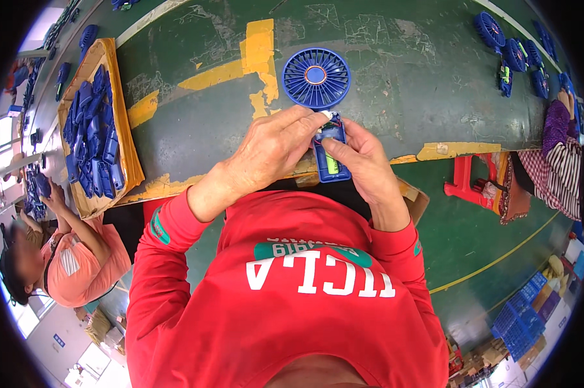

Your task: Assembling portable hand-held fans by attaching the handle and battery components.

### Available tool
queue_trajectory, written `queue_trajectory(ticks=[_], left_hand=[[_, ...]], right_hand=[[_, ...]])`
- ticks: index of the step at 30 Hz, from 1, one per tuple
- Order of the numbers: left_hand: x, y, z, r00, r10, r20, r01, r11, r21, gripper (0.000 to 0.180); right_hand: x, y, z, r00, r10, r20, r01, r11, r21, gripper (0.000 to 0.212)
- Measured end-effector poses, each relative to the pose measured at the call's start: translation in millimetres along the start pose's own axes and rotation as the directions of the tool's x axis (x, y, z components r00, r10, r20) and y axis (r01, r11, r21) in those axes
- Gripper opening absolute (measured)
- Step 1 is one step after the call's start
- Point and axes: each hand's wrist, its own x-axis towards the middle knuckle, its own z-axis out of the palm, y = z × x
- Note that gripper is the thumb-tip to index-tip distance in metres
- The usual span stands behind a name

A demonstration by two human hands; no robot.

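Note:
A blue handheld fan (316,77) lies over the near edge of the green worktable, its round grille away from me and its handle toward me. The handle is uncovered and shows a green battery cell (333,164) and some wiring. Above the battery, the fingers of my left hand (276,143) pinch together at a small white part (327,115) near the neck of the fan. My right hand (367,161) grips the handle from the right, its thumb lying across the open housing beside the battery.
On the left, a cardboard tray (125,129) holds many blue plastic handle covers (97,139). Several more blue fans (516,54) lie at the far right. Co-workers sit to either side, one in an orange shirt (85,265). A red stool (463,178) stands at the right.

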Motion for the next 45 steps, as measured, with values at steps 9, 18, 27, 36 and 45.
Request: queue_trajectory(ticks=[9, 18, 27, 36, 45], left_hand=[[-0.8, -3.7, -0.8, 0.999, 0.047, 0.002, -0.047, 0.999, 0.021, 0.032], [3.0, 8.9, -4.7, 0.996, 0.062, 0.061, -0.071, 0.985, 0.158, 0.036], [11.7, 24.1, -4.6, 0.973, 0.052, 0.225, -0.116, 0.953, 0.281, 0.042], [22.3, 20.7, -8.8, 0.949, -0.013, 0.316, -0.071, 0.965, 0.251, 0.041], [21.1, 14.0, -10.1, 0.964, -0.187, 0.190, 0.188, 0.982, 0.012, 0.038]], right_hand=[[1.6, -0.1, 0.8, 1.000, -0.004, -0.002, 0.004, 1.000, 0.008, 0.032], [1.1, 3.1, 1.9, 1.000, -0.024, -0.003, 0.024, 0.999, -0.025, 0.033], [1.2, 1.2, 7.8, 0.997, -0.068, -0.032, 0.068, 0.998, 0.000, 0.035], [0.4, 0.2, 8.7, 0.995, -0.068, -0.076, 0.064, 0.997, -0.052, 0.032], [8.8, -6.7, 2.0, 0.998, 0.045, -0.042, -0.046, 0.999, -0.010, 0.027]])
